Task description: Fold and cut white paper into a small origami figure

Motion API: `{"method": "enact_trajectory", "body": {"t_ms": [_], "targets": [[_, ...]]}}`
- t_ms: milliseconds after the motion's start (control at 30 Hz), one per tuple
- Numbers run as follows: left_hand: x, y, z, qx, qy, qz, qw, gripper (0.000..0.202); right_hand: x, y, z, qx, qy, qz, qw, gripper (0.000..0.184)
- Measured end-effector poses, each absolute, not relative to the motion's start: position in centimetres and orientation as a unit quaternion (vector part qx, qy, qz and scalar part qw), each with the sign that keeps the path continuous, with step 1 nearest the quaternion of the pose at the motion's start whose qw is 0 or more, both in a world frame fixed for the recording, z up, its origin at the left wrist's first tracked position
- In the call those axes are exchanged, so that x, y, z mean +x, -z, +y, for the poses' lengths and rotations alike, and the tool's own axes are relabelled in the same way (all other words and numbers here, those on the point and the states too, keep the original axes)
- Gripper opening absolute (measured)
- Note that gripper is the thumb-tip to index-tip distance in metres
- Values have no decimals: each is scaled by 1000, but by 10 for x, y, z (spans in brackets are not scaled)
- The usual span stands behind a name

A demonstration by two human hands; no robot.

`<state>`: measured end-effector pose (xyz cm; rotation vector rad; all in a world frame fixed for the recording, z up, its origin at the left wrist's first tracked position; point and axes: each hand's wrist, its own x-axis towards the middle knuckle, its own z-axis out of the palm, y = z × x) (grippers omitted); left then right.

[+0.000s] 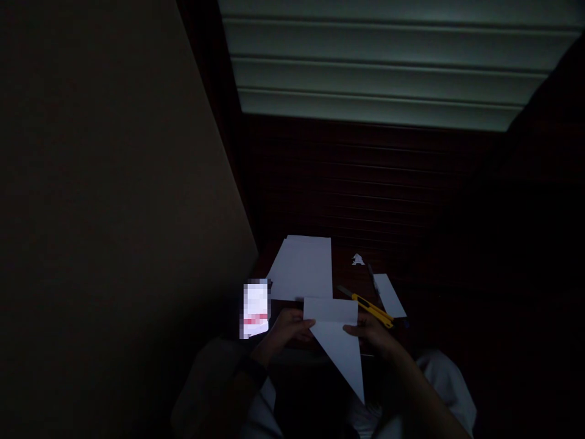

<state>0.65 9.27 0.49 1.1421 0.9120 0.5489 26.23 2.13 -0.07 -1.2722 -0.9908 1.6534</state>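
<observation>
A folded sheet of white paper (337,341) is held up between my two hands at the near edge of the dark table. Its top is a straight-edged rectangle, and below that it narrows to a long point hanging down at the right. My left hand (292,326) pinches the left edge, thumb in front and fingers behind. On the right edge, my right hand (372,332) grips the same sheet, its thumb lying on the front face. Just beyond my right hand lies a yellow utility knife (372,310) with its blade pointing up and left.
A stack of white paper (304,268) lies behind the held sheet. A lit phone (256,308) with a blurred screen stands at the left. Farther right are a small folded paper figure (358,260), a dark pen (375,283) and a white paper strip (390,296). A wall (137,183) borders the left.
</observation>
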Motion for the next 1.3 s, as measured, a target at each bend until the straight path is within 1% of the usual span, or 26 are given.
{"method": "enact_trajectory", "body": {"t_ms": [200,367,600,767,833,933,1067,1167,1300], "targets": [[3,-10,93,540,-212,375,723,44,263,-7,18,-501,-668,-368,409,45],[3,-13,92,541,-193,381,725,44,262,-9,18,-497,-671,-370,408,45],[2,-12,93,527,-200,381,733,38,266,-2,17,-522,-661,-376,386,36],[3,-13,95,528,-223,427,700,25,265,4,19,-544,-633,-378,401,23],[4,-15,94,503,-250,424,711,29,264,6,20,-542,-626,-372,419,23],[8,-18,90,420,-313,383,760,46,260,9,19,-550,-593,-364,462,25],[19,-19,82,289,-332,362,821,50,247,15,13,-571,-512,-355,534,27],[34,-24,73,301,-341,409,791,53,233,14,4,-579,-456,-398,546,26],[49,-36,67,354,-408,438,718,51,219,-4,-11,-565,-387,-503,528,29]]}}
